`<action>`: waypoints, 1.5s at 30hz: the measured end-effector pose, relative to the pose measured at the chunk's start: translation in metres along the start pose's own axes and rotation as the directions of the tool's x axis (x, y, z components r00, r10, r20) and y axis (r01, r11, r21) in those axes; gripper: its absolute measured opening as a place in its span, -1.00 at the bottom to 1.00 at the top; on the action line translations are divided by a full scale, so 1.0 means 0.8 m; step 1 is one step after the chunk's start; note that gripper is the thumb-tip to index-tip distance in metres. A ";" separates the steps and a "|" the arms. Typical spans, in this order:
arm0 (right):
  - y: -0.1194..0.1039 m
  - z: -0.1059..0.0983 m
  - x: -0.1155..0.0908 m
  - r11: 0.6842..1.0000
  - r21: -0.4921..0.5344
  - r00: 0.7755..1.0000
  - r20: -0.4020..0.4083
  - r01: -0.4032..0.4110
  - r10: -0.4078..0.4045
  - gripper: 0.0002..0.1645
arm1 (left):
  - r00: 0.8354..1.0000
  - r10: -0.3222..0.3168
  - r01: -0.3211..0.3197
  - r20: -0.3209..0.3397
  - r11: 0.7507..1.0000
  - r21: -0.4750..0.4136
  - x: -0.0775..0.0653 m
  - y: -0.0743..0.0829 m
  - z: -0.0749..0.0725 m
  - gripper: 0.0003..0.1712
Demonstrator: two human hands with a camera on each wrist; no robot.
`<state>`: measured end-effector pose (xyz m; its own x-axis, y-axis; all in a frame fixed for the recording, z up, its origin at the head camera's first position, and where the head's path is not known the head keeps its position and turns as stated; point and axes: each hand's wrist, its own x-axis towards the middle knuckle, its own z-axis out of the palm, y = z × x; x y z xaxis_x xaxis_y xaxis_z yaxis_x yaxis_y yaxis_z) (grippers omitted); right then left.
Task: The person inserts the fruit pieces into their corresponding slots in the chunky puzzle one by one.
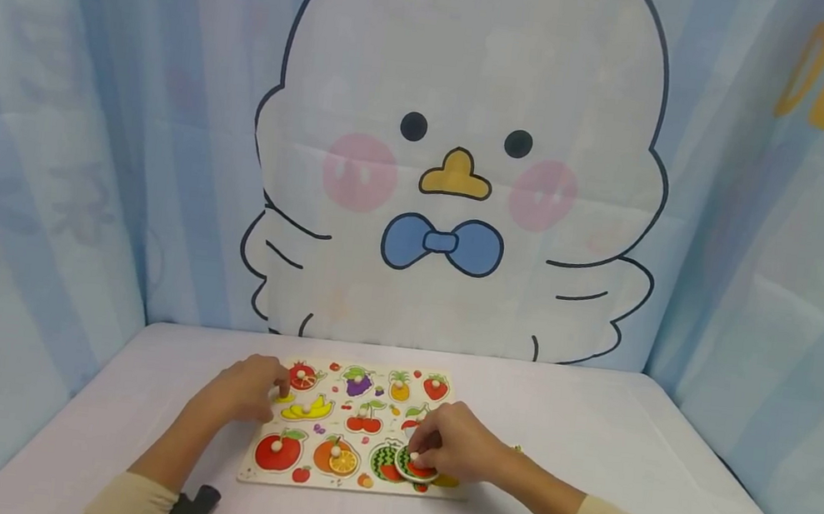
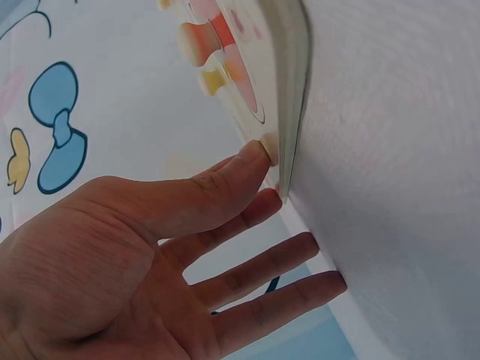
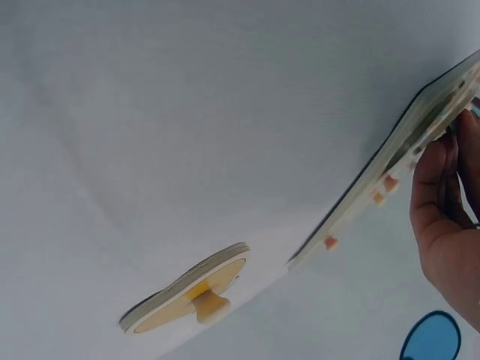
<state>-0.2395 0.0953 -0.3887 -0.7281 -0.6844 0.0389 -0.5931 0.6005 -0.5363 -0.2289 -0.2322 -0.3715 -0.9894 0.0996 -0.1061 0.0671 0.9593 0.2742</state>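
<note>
A wooden fruit puzzle board (image 1: 259,475) lies flat on the table, filled with knobbed fruit pieces. My right hand (image 1: 458,444) pinches the knob of a round watermelon piece (image 1: 401,464). That piece sits tilted over the printed watermelon picture (image 1: 383,458) in the front row, partly covering it. In the right wrist view, the fingers hide most of the piece. My left hand (image 1: 251,387) touches the board's left edge. Its thumb (image 2: 251,157) and index fingertip rest at the board's corner in the left wrist view, while the other fingers stay extended.
A loose piece with a yellow knob (image 3: 184,296) lies on the table right of the board, mostly hidden behind my right forearm in the head view. White cloth covers the table (image 1: 626,447). A curtain with a cartoon bird (image 1: 444,311) hangs behind it.
</note>
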 end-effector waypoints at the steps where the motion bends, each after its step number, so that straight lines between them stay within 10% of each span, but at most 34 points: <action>1: 0.000 0.002 0.001 1.000 0.003 1.000 0.004 0.003 -0.003 -0.91 | 1.000 0.001 -0.001 0.002 1.000 0.000 0.001 0.000 0.000 -0.67; 45: -0.031 0.018 0.025 0.997 -0.038 0.996 0.057 0.066 -0.064 -0.88 | 1.000 -0.003 0.003 -0.004 1.000 -0.005 -0.001 0.000 0.000 -0.66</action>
<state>-0.2343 0.0608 -0.3871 -0.6682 -0.7436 0.0251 -0.6524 0.5694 -0.5002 -0.2281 -0.2321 -0.3710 -0.9901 0.0956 -0.1033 0.0635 0.9584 0.2782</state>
